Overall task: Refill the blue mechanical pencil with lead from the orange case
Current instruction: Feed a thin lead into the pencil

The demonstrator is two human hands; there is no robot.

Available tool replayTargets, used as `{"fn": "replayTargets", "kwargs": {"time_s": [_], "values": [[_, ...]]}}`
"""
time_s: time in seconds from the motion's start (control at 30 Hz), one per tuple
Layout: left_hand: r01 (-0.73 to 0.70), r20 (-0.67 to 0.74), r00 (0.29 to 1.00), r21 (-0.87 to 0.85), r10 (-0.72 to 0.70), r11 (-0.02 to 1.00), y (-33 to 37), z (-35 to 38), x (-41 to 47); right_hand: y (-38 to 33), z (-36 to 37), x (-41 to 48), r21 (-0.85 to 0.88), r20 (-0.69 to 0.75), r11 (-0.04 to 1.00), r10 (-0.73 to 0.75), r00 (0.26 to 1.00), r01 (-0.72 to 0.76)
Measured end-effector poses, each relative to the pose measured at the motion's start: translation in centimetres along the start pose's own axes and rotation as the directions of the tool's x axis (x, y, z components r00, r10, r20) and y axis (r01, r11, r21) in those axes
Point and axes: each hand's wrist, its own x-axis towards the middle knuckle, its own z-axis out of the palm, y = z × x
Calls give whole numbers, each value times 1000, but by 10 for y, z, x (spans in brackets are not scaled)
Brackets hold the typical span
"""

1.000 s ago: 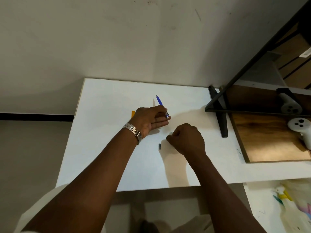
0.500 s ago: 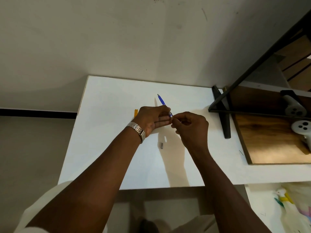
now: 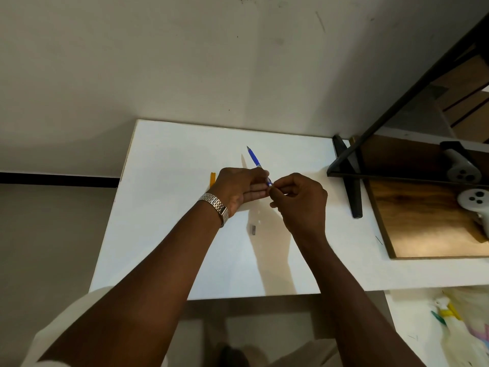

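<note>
My left hand (image 3: 242, 185) grips the blue mechanical pencil (image 3: 254, 158) above the white table (image 3: 164, 207), its tip pointing away and to the left. My right hand (image 3: 300, 200) is pinched at the pencil's rear end; whatever its fingertips hold is too small to see. The orange case (image 3: 212, 179) lies on the table just behind my left hand, mostly hidden by it. A small dark metal cap (image 3: 254, 229) lies on the table below both hands.
A black metal frame leg (image 3: 349, 178) and a wooden shelf board (image 3: 434, 221) stand at the right. Two white controllers (image 3: 473, 200) rest on the shelf. A thin dark sliver (image 3: 379, 240) lies near the board's edge. A wall rises behind the table.
My right hand rose from the table near the small cap up to the rear end of the pencil. My left hand kept the pencil nearly still.
</note>
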Motion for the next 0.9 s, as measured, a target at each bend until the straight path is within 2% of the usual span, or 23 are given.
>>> {"fn": "replayTargets", "kwargs": {"time_s": [0.27,0.5,0.6,0.7,0.8,0.9], "values": [[-38,38,999,79,35,996,3,0,-4,4,-3,5,65,21,998,12,1000,-13],[-40,38,999,63,38,997,7,-3,-6,5,-4,4,-15,89,998,-56,994,58],[-36,16,999,30,36,999,10,-5,-5,5,-8,2,-64,76,997,-33,997,38],[-32,4,999,-6,32,999,13,-10,-3,8,-10,-3,-219,203,976,29,979,17],[-21,3,1000,-1,21,1000,16,-15,-2,6,-1,-15,-434,381,901,156,911,27],[-4,7,1000,14,4,1000,15,-16,-2,4,12,-24,-546,400,837,240,885,20]]}}
